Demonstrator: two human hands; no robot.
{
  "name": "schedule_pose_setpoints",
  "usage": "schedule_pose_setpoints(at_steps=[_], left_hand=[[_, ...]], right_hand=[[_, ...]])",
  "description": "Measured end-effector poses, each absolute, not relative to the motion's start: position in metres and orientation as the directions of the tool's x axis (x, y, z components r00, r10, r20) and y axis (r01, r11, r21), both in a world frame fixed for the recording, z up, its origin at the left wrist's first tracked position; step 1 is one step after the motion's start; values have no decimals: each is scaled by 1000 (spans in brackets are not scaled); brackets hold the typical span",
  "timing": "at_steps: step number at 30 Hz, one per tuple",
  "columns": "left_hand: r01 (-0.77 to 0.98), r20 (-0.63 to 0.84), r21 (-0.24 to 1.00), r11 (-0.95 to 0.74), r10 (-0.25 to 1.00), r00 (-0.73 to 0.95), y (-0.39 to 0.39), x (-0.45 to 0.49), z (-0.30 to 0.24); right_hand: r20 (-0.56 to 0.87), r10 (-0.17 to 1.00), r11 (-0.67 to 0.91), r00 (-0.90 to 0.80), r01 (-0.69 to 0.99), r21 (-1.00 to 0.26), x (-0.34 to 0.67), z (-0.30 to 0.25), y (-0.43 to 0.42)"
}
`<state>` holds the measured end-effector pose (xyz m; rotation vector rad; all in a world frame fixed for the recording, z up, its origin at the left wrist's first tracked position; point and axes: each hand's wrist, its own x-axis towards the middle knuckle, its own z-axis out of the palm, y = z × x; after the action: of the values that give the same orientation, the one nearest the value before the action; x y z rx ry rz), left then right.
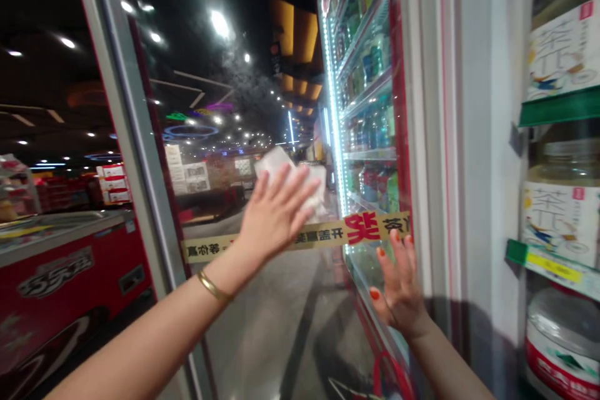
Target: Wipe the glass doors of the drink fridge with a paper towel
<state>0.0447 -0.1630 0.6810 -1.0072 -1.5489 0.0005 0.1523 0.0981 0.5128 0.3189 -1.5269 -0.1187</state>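
Note:
My left hand [276,215], with a gold bangle at the wrist, is spread over a white tissue or wipe [276,162]. It presses this flat to the glass door [272,306], so part of the tissue is hidden by my fingers. To the right, my right hand [398,287] has its fingers apart and orange nails showing. Its fingertips are at the glass near the door's right side, with nothing in them. A tan printed strip [328,235], its lettering reversed from this side, runs across the glass at the height of both hands.
A metal door frame [117,75] slants down at left. Beyond it stands a red chest freezer [70,287]. Through the glass a lit drinks cooler [365,106] shows bottles on shelves. At far right, shelves hold large labelled jars [562,219].

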Motion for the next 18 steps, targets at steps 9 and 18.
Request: schedule_pose_setpoints(at_steps=[9, 18], left_hand=[[530, 608, -748, 399, 732, 308, -89, 74, 598], [561, 829, -511, 651, 545, 123, -161, 46, 677]], right_hand=[[968, -236, 958, 85, -149, 246, 148, 499, 112], [983, -169, 975, 74, -135, 177, 148, 493, 99]])
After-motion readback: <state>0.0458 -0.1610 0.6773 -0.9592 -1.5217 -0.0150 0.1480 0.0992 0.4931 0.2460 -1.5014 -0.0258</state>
